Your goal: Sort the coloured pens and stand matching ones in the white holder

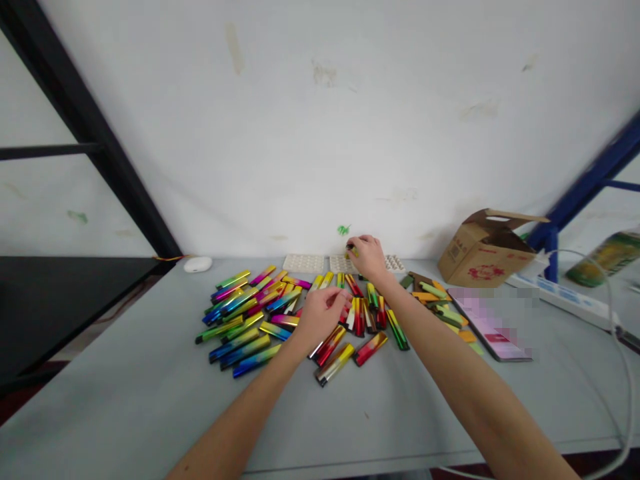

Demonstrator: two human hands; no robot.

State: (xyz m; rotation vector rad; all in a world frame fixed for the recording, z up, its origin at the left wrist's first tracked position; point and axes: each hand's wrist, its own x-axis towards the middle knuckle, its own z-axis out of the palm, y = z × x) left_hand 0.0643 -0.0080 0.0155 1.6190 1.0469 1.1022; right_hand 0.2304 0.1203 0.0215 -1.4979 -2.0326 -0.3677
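Head view shows my right hand [369,255] far out at the back of the grey bench [125,380], fingers pinched on a small yellow-green lighter [351,251] over the white moulded tray [343,264]. My left hand [323,315] sits nearer me, curled over the heap of glossy multicoloured lighters [260,313], most lying slanted left to right; I cannot tell whether it grips one.
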